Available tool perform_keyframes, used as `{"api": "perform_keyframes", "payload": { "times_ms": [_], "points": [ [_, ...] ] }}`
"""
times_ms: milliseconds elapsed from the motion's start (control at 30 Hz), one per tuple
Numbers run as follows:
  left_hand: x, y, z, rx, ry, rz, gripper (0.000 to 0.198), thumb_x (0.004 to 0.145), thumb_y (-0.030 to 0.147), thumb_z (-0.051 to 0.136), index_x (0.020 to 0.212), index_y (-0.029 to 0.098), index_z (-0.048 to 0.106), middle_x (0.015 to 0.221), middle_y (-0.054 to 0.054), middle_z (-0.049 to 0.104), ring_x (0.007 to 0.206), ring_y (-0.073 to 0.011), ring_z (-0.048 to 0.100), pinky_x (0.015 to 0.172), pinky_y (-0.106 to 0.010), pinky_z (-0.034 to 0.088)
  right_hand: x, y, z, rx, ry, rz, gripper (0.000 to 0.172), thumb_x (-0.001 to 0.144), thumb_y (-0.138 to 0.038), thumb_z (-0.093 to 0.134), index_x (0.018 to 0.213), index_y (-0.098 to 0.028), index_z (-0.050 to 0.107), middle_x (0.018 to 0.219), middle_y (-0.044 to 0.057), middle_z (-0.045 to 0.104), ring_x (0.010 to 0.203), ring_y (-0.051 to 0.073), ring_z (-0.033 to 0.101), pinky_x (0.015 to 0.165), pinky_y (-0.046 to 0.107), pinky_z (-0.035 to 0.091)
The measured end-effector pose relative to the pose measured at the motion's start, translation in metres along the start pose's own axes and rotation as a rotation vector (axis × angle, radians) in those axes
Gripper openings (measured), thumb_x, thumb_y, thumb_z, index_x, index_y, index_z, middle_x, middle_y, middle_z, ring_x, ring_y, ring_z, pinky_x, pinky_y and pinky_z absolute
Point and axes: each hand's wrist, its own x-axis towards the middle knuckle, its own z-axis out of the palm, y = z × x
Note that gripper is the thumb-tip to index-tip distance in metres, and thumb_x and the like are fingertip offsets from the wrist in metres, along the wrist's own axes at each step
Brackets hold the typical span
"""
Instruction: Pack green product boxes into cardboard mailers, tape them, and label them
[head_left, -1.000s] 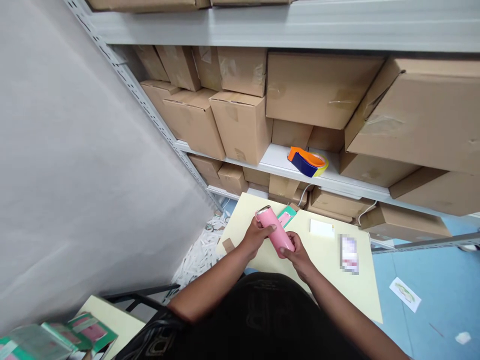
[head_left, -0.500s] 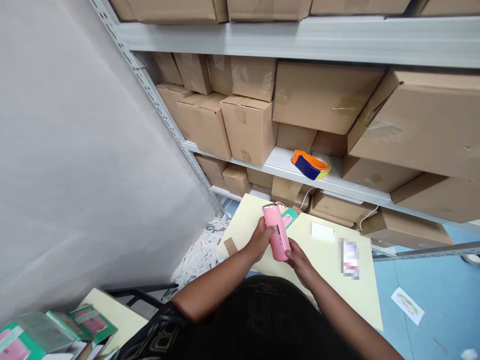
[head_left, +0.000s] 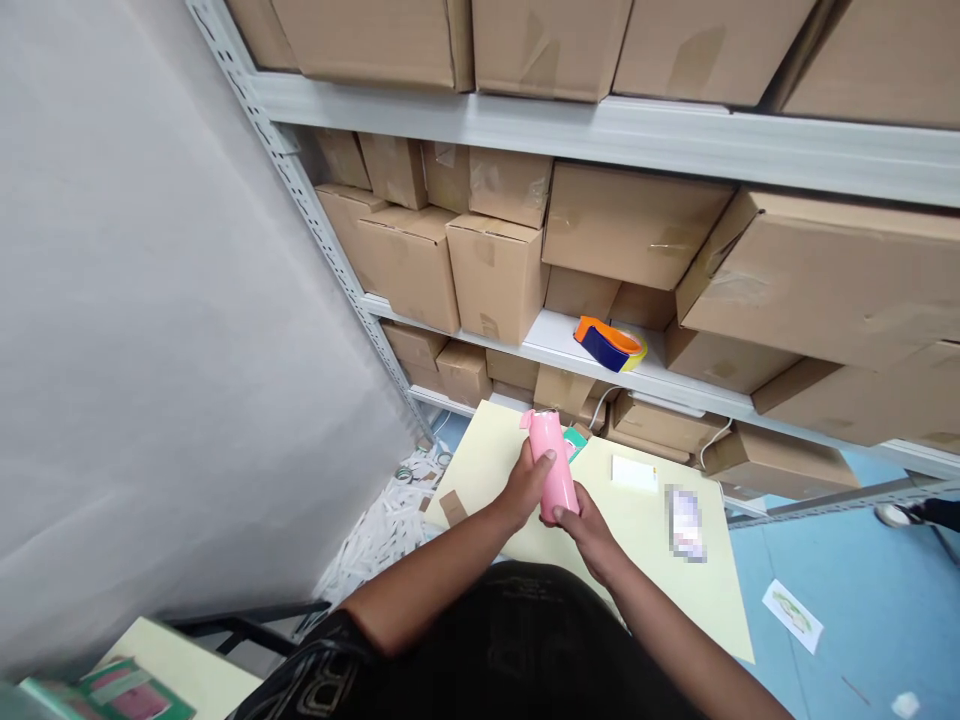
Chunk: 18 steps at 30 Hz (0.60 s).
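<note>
A pink tumbler (head_left: 549,440) with a silvery rim is held upright but slightly tilted above the pale yellow table (head_left: 675,600). My left hand (head_left: 527,487) is closed around its left side, the thumb lying across the front. Lower down, my right hand (head_left: 589,528) grips the base from the right. A pink tab sticks out at the rim's upper left. Behind the tumbler lies a green and pink box (head_left: 576,441), partly hidden.
Shelves packed with cardboard boxes (head_left: 495,275) rise behind the table. An orange and blue tape dispenser (head_left: 609,345) sits on one shelf. A white box (head_left: 634,472) and a blurred-out item (head_left: 685,524) lie on the table. Paper scraps (head_left: 375,535) cover the floor at left.
The tumbler has been turned in my hands: its dark marking no longer shows, and the pink tab now points left. The view has tilted up a little, and a foot appears at far right.
</note>
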Motion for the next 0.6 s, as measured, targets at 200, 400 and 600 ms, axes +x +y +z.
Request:
{"api": "perform_keyframes", "payload": {
  "times_ms": [200, 400, 600],
  "points": [
    [-0.003, -0.005, -0.003, -0.048, -0.014, -0.038, 0.061, 0.078, 0.038, 0.080, 0.128, 0.018, 0.052, 0.117, -0.010, 0.066, 0.109, -0.0276, 0.065, 0.093, -0.039, 0.053, -0.003, -0.003, -0.006, -0.364, 0.117, -0.130, 0.072, 0.075, -0.055, 0.080, 0.132, -0.025, 0.047, 0.127, 0.009, 0.063, 0.109, 0.030, 0.062, 0.092, 0.045, 0.054],
    [0.005, -0.008, -0.006, -0.118, -0.084, -0.036, 0.042, 0.087, 0.037, 0.064, 0.124, 0.019, 0.057, 0.116, -0.009, 0.067, 0.111, -0.0273, 0.063, 0.097, -0.040, 0.052, -0.001, -0.016, -0.003, -0.223, 0.022, -0.020, 0.058, 0.087, -0.049, 0.061, 0.138, -0.023, 0.052, 0.127, 0.010, 0.067, 0.106, 0.030, 0.066, 0.083, 0.041, 0.056],
    [0.011, -0.006, -0.005, -0.133, -0.119, -0.019, 0.065, 0.072, 0.041, 0.086, 0.125, 0.019, 0.054, 0.117, -0.010, 0.066, 0.110, -0.0269, 0.065, 0.093, -0.038, 0.053, 0.002, -0.013, 0.003, -0.584, 0.244, -0.192, 0.070, 0.073, -0.053, 0.081, 0.130, -0.024, 0.052, 0.120, 0.010, 0.068, 0.097, 0.029, 0.066, 0.081, 0.041, 0.054]
  ]
}}
